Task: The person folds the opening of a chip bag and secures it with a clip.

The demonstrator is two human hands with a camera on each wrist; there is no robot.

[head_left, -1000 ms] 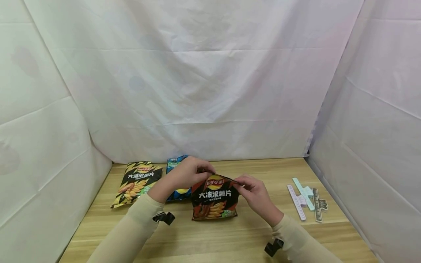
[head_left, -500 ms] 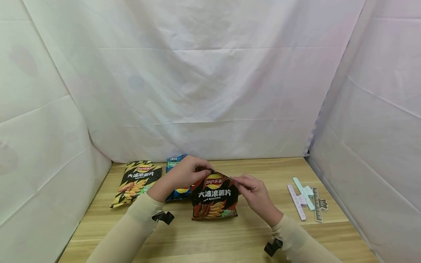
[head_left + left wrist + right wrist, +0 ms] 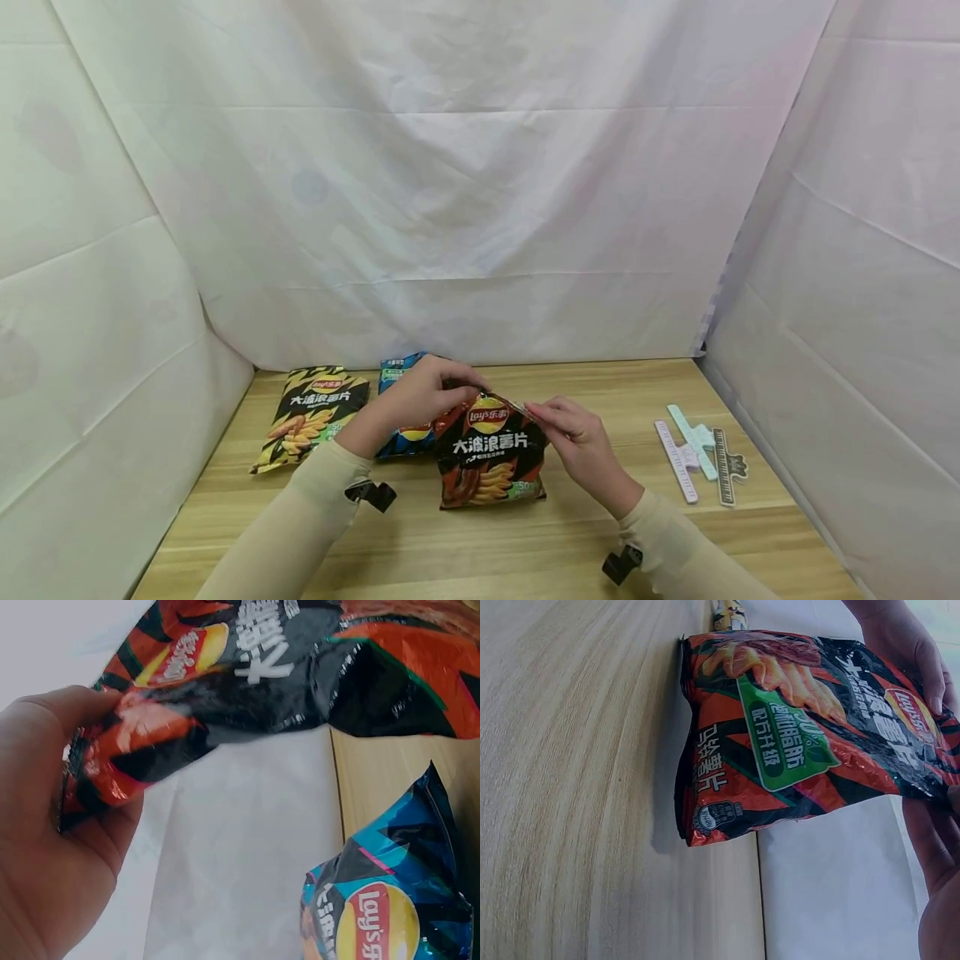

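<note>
A red and black chip bag [image 3: 491, 454] stands upright at the middle of the table. My left hand [image 3: 422, 398] pinches its top left corner; the left wrist view has the thumb on the front and fingers behind the bag [image 3: 202, 690]. At the top right, my right hand [image 3: 583, 437] pinches the same edge between thumb and fingers. A silvery strip shows along that edge near the right fingertips. In the right wrist view the bag [image 3: 795, 720] leans, its bottom end close to the tabletop; contact is unclear there.
A blue chip bag [image 3: 415, 446] lies behind my left hand, partly covered. Farther left is a yellow and black chip bag [image 3: 315, 417]. Three clips lie at right: lilac [image 3: 677, 462], mint [image 3: 693, 443] and dark [image 3: 725, 468]. White cloth [image 3: 480, 208] walls the wooden table.
The bag's top edge has tipped, so a silvery strip now shows along it. Its bottom end has shifted slightly nearer to me. Both hands keep their grip and barely move.
</note>
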